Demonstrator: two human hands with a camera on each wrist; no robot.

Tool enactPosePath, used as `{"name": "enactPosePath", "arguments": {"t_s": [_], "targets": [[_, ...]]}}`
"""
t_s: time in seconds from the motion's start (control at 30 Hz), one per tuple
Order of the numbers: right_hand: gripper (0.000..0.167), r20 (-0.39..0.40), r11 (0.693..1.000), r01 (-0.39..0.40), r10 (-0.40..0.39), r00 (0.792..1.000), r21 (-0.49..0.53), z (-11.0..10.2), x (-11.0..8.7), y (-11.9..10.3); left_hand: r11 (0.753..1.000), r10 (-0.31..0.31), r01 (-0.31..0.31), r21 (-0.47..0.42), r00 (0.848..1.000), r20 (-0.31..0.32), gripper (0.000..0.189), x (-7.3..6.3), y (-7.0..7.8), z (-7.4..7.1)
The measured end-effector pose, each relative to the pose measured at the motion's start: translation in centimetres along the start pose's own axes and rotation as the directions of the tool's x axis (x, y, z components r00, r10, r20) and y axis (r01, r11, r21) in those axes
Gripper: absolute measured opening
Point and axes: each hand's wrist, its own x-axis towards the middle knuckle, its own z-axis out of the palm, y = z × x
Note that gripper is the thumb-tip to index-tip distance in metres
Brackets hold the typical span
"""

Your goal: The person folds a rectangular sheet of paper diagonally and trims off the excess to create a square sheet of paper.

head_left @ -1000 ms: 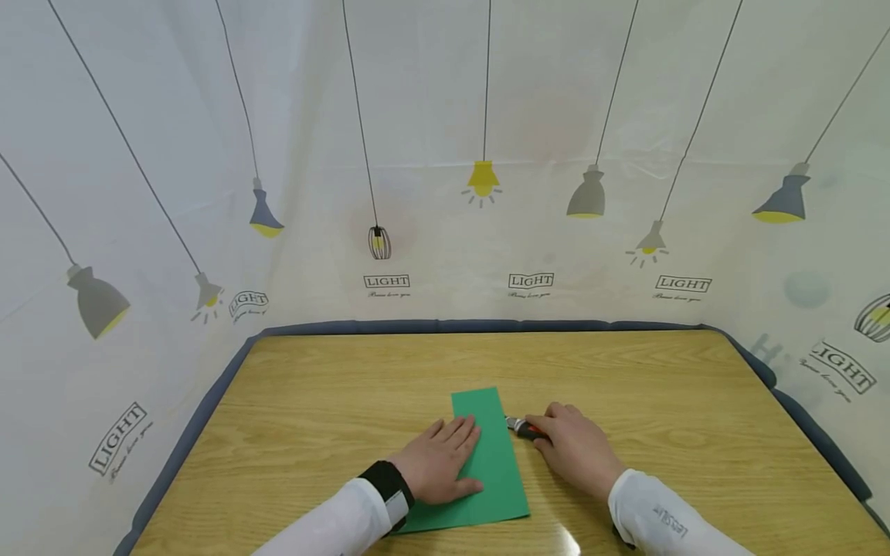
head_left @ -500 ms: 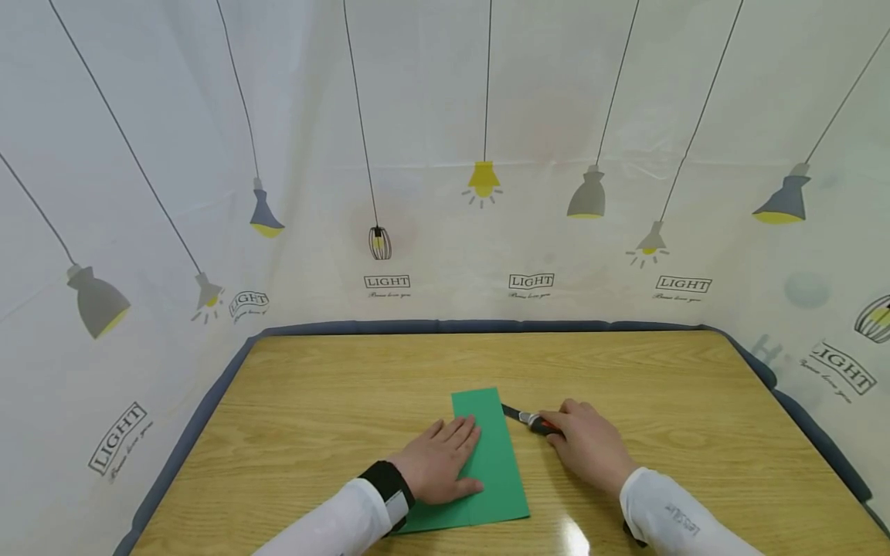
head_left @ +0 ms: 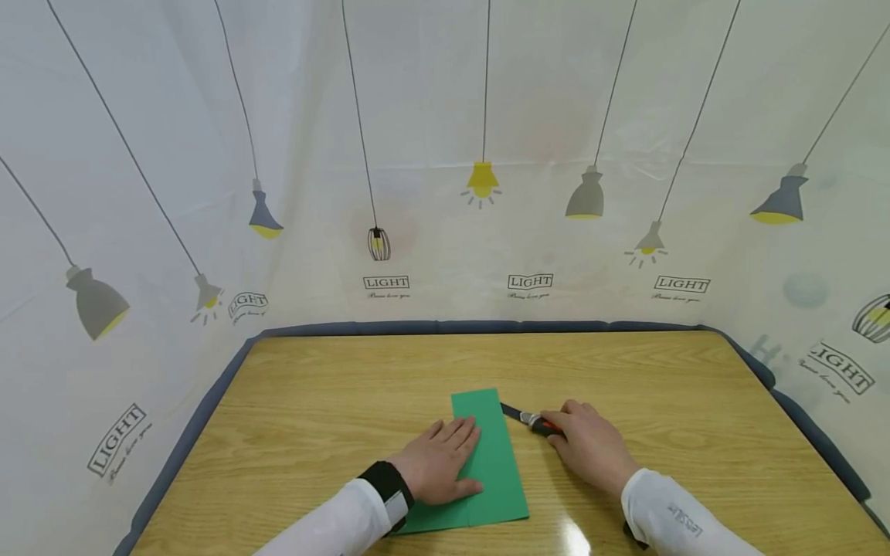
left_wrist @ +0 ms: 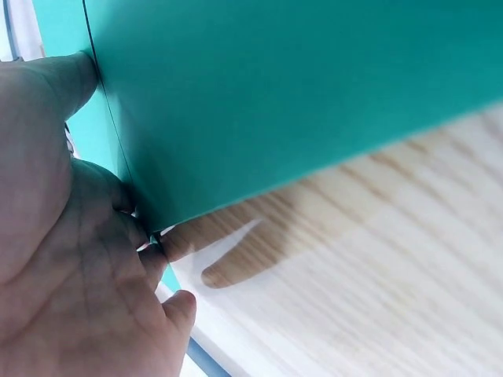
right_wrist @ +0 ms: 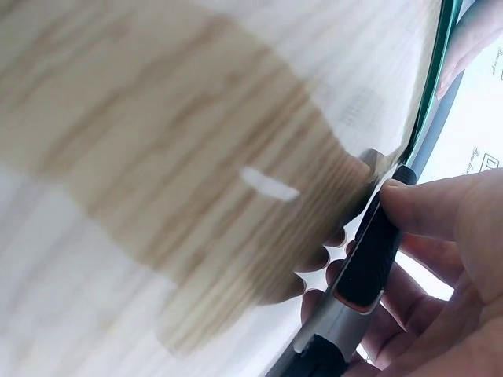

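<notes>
A green paper sheet (head_left: 495, 463) lies on the table, taller at its middle strip and wider toward the near edge. My left hand (head_left: 436, 463) rests flat on it with fingers straight. A thin dark line crosses the green sheet (left_wrist: 259, 86) beside that hand in the left wrist view. My right hand (head_left: 591, 448) grips a utility knife (head_left: 531, 422) by its black and red handle, right of the paper. Its dark blade points left and away, the tip right at the paper's right edge. In the right wrist view, thumb and fingers hold the knife (right_wrist: 369, 263) low over the wood.
The wooden table (head_left: 334, 386) carries a padded blue-grey edging (head_left: 480, 327) along its far and side edges. White sheeting (head_left: 431, 116) printed with lamps rises behind and at both sides. A light reflection shows on the wood near the right forearm.
My right hand has drawn the knife a little to the right, and more of the dark blade shows; it has stayed there over the last half second. The left hand keeps its place.
</notes>
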Motion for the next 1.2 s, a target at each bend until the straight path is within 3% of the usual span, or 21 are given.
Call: {"name": "enactPosePath", "arguments": {"t_s": [0.3, 0.6, 0.83, 1.03, 1.2], "targets": [[0.040, 0.001, 1.000, 0.001, -0.001, 1.000, 0.004, 0.0, 0.4, -0.5, 0.999, -0.001, 0.002, 0.041, 1.000, -0.017, 0.083, 0.1, 0.0, -0.2], [0.039, 0.013, 1.000, 0.003, -0.003, 1.000, 0.007, 0.4, 1.3, -1.3, 0.999, 0.014, -0.011, 0.038, 0.998, -0.065, 0.085, 1.1, -0.9, 0.7], [0.039, 0.014, 1.000, -0.002, 0.002, 1.000, 0.020, 0.8, 2.1, -1.7, 0.999, 0.034, -0.033, 0.012, 0.990, -0.133, 0.086, 0.9, -1.1, -0.2], [0.039, 0.025, 1.000, -0.005, 0.004, 1.000, 0.021, 0.9, 2.5, -1.8, 1.000, 0.023, -0.021, 0.014, 0.992, -0.127, 0.087, 0.8, -0.9, -0.7], [0.039, 0.024, 1.000, 0.001, -0.001, 1.000, 0.011, 0.7, 2.6, -1.8, 0.999, 0.035, -0.034, 0.007, 0.988, -0.151, 0.089, 1.7, -1.7, 0.4]]}}
